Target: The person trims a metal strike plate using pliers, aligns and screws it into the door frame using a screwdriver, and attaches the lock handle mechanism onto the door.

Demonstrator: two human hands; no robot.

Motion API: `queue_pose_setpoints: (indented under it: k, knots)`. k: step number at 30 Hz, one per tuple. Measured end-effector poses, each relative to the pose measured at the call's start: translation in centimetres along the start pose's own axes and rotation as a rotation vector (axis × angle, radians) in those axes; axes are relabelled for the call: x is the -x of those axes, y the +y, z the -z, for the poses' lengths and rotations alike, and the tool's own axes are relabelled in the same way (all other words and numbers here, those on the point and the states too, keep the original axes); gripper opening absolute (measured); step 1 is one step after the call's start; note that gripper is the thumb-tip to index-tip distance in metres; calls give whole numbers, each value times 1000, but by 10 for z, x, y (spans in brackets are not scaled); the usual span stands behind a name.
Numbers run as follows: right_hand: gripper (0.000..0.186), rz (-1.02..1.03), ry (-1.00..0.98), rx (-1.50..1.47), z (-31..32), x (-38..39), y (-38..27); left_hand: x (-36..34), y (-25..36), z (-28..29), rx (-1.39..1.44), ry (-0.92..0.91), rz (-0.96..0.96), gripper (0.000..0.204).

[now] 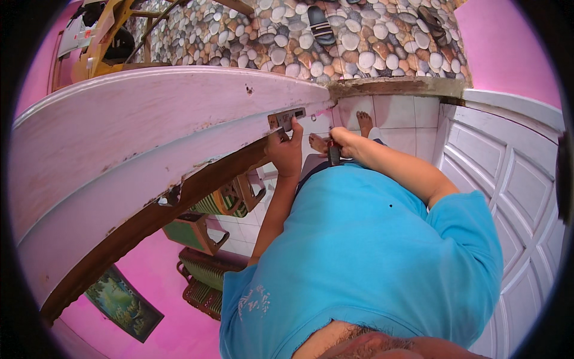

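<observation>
My left hand (284, 148) is raised to the pink wooden door frame (179, 128), its fingers closed around a small metal lock plate (290, 117) with a rectangular slot. The plate sits against the frame's edge; how it is fastened I cannot tell. In front of my waist, my right hand (343, 139) is closed on a screwdriver (333, 154) with a dark, red-marked handle. Its tip is hidden. A small round hole with chipped paint (249, 90) shows in the frame above the plate.
A white panelled door (508, 179) stands at the right. Beyond the raised threshold (394, 88) lies pebble-patterned flooring with a black striped sandal (321, 26). At the lower left are wooden-armed chairs (194, 233) and a framed picture (124, 303) on the pink wall.
</observation>
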State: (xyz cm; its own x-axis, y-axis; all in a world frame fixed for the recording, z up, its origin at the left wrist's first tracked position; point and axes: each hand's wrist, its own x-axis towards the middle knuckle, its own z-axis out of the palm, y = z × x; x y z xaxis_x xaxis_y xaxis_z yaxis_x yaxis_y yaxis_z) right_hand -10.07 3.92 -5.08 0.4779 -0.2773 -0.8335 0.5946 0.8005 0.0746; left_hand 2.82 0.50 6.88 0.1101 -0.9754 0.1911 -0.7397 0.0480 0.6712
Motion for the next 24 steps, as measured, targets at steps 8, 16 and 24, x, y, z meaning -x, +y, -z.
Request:
queue_pose_setpoints:
  k: [8,16,24]
  knots:
    - [26,7,-232,785,-42,1,23,0,-6,-1,28,2,-7,30]
    - [30,1,-431,1026,-81,62,-16,-5,-9,6,-23,21,-79,36]
    - [30,223,-546,1148,-72,79,-30,-10,-10,21,-22,-120,-115,39]
